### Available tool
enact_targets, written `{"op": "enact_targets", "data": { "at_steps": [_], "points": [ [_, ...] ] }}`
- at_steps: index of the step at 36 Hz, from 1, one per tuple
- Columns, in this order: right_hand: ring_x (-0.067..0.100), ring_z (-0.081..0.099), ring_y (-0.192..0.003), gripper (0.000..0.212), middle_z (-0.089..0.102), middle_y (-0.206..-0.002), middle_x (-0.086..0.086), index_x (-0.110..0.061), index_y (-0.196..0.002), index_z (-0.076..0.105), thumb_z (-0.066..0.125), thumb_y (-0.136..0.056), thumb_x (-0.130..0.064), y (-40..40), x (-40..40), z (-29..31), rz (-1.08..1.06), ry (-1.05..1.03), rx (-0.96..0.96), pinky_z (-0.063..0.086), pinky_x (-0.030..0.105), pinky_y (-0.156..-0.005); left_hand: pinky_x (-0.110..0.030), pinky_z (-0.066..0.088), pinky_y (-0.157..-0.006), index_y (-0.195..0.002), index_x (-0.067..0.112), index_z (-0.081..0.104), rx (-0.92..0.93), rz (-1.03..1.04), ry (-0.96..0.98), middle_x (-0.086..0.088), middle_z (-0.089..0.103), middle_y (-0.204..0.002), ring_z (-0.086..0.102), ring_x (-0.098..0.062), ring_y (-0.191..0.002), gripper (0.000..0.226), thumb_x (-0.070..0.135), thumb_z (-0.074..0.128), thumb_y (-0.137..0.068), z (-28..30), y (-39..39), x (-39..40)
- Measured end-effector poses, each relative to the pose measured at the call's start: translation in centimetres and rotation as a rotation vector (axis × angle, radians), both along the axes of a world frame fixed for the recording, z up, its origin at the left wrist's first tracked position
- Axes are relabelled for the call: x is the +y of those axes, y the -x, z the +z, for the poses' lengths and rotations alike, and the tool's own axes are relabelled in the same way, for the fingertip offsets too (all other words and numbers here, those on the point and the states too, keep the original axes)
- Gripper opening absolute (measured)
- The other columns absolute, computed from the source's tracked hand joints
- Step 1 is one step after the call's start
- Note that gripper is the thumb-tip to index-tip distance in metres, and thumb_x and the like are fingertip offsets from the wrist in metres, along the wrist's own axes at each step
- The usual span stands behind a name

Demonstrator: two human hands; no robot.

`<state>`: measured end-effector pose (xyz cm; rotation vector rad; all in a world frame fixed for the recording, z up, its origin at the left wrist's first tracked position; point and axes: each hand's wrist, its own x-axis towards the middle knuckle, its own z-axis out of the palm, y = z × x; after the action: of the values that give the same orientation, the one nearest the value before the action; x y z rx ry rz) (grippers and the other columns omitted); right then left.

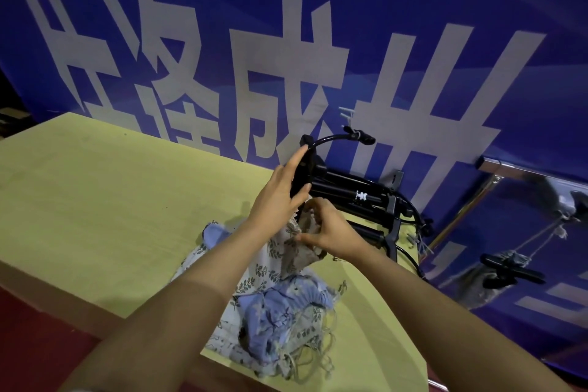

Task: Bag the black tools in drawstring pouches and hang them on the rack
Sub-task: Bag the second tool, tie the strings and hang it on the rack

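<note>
Near the back edge of the table (95, 200), our left hand (280, 191) grips a black tool (302, 169). Just below, our right hand (327, 232) pinches a flowery pouch (296, 251) open. More pouches (280, 305) lie piled near the front edge.

Two hands, the left hand (280, 191) and right hand (327, 232), one yellow table (95, 200), one blue banner (413, 25), one chrome rack (490, 165), and a heap of patterned drawstring pouches (273, 302) too tangled to count.
</note>
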<state>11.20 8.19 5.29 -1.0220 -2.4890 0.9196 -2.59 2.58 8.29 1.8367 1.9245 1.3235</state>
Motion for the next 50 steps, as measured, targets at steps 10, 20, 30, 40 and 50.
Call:
{"op": "enact_targets", "data": {
  "at_steps": [10, 20, 30, 40, 50],
  "points": [
    [0.025, 0.034, -0.101, 0.032, 0.038, -0.11, 0.005, -0.02, -0.115, 0.061, 0.056, -0.091, -0.039, -0.6, -0.5, -0.8, 0.019, -0.47, -0.299, 0.021, 0.034, -0.08, -0.032, 0.044, -0.06, -0.146, 0.043, 0.014, 0.093, 0.111, 0.073, -0.005, 0.044, -0.103, 0.052, -0.024, -0.067, 0.064, 0.033, 0.051, -0.094, 0.3, 0.8, 0.5],
    [0.017, 0.06, -0.087, 0.007, 0.068, -0.083, -0.002, -0.023, -0.091, 0.064, 0.059, -0.089, -0.028, -1.3, -0.6, -0.1, -0.061, -0.061, -0.099, 0.027, 0.033, -0.081, -0.036, 0.048, -0.064, -0.143, 0.033, 0.023, 0.126, 0.167, 0.072, -0.006, 0.047, -0.129, 0.06, -0.031, -0.089, 0.059, 0.028, 0.053, -0.093, 1.0, 0.5, 0.1],
    [0.011, 0.055, -0.063, 0.008, 0.063, -0.072, 0.002, -0.007, -0.082, 0.067, 0.065, -0.088, -0.011, -0.9, -1.4, 1.4, -0.163, 0.513, 0.303, 0.044, 0.018, -0.058, -0.033, 0.04, -0.057, -0.146, 0.032, 0.019, 0.269, 0.251, 0.088, -0.008, 0.057, -0.113, 0.061, -0.03, -0.086, 0.064, 0.033, 0.053, -0.092, 0.7, -0.2, -0.2],
    [0.016, 0.054, -0.084, 0.031, 0.054, -0.097, 0.004, -0.004, -0.112, 0.06, 0.051, -0.084, 0.007, -1.6, -1.1, 1.4, 0.027, 0.108, -0.158, 0.045, 0.019, -0.068, -0.032, 0.037, -0.052, -0.147, 0.031, 0.019, 0.297, 0.29, 0.094, -0.008, 0.056, -0.107, 0.059, -0.028, -0.077, 0.063, 0.033, 0.053, -0.093, 0.8, -0.5, -0.7],
    [0.017, 0.045, -0.093, 0.014, 0.043, -0.097, 0.0, -0.013, -0.102, 0.064, 0.053, -0.095, -0.016, -2.2, -1.0, 0.9, -0.193, -0.291, 0.088, 0.042, 0.03, -0.081, -0.031, 0.037, -0.053, -0.147, 0.032, 0.02, 0.284, 0.285, 0.094, -0.007, 0.056, -0.108, 0.06, -0.027, -0.079, 0.063, 0.032, 0.052, -0.093, 0.9, -0.7, -1.0]
  ]
}}
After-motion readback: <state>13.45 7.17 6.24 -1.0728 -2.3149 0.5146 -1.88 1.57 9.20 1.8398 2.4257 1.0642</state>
